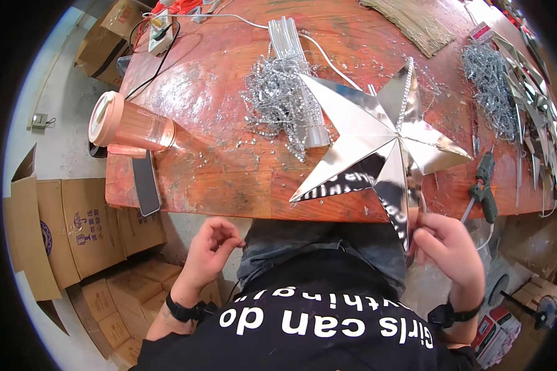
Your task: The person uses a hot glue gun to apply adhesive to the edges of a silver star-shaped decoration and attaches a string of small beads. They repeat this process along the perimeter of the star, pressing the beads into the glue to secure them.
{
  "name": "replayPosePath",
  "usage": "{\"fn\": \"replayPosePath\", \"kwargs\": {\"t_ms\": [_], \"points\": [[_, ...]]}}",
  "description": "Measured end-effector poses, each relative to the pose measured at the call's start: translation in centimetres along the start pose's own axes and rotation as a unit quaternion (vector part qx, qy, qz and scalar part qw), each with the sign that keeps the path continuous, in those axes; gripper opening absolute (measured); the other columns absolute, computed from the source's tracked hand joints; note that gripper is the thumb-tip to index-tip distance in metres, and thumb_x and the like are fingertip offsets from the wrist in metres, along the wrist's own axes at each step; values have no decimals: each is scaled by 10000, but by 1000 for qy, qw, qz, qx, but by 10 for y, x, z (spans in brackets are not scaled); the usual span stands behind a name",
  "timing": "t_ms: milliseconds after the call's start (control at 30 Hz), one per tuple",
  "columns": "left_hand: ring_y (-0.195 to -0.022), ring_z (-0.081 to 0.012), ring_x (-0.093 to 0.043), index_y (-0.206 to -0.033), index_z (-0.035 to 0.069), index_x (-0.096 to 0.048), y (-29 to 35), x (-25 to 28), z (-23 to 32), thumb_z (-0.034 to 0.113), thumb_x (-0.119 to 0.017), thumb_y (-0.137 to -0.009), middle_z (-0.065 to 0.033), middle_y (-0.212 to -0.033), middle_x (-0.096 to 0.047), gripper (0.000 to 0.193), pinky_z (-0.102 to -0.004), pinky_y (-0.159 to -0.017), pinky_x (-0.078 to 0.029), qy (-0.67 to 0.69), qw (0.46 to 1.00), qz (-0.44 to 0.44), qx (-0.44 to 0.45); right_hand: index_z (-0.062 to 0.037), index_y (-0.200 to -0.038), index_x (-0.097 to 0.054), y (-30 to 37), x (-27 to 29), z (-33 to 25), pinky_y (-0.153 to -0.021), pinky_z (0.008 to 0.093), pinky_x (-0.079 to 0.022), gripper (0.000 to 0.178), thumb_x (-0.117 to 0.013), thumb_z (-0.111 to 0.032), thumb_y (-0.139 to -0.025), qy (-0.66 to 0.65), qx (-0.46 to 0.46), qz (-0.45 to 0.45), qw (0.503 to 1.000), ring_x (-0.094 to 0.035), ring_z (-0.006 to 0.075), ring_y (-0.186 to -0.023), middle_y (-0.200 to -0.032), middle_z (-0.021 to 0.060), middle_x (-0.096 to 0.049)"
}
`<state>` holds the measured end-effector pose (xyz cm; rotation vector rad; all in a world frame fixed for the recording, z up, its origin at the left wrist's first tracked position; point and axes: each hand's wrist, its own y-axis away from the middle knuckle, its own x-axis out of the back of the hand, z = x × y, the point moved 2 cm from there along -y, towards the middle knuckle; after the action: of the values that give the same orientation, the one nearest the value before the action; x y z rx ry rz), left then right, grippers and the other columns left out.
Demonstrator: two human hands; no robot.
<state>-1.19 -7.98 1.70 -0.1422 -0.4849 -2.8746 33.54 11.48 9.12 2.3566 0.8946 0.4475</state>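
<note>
A shiny silver five-pointed star (368,127) is tilted over the table's front edge. My right hand (444,242) is closed on its lowest point, thumb and fingers pinching the metallic sheet. A line of small rhinestones (406,93) runs along the ridge of the top point down to the centre; the other ridges show none. My left hand (215,247) is held in front of the table edge, fingers curled and thumb against the forefinger; whether something tiny is in that pinch I cannot make out. Beside the star's right point lies a glue gun (484,185).
A heap of silver rhinestone chain (272,93) lies by clear glue sticks (286,37). More chain (489,86) and stacked silver stars (535,117) are at the right. A pink cup (136,123), phone (146,184) and power strip (161,37) stand left; cardboard boxes (83,229) are beyond.
</note>
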Motion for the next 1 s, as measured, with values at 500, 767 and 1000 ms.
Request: {"fn": "replayPosePath", "kwargs": {"t_ms": [500, 767, 1000], "points": [[-1169, -461, -432, -1340, 117, -394, 24, 35, -150, -15, -832, -550, -240, -1397, -255, 912, -467, -990, -434, -454, 890, -10, 39, -62, -1041, -623, -75, -137, -141, -790, 350, -508, 271, -591, -86, -772, 621, 424, 77, 654, -595, 231, -950, -956, 94, -606], [-928, -345, -576, -1077, 47, -600, 21, 41, -104, -34, -652, -800, -187, -1082, -540, 293, -391, -803, -485, -333, 941, 53, -22, -40, -1092, -635, -116, -146, -128, -815, 320, -484, 245, -565, -109, -868, 643, 338, 60, 685, -595, 197, -956, -974, 74, -624], [-797, -334, -609, -957, 33, -647, 7, 35, -35, -9, -616, -846, -154, -878, -616, 122, -383, -724, -499, -359, 919, 58, -154, -21, -1138, -645, -92, -113, -176, -837, 294, -464, 238, -542, -130, -952, 173, 557, 188, 790, -595, 168, -961, -990, 56, -641]]}}
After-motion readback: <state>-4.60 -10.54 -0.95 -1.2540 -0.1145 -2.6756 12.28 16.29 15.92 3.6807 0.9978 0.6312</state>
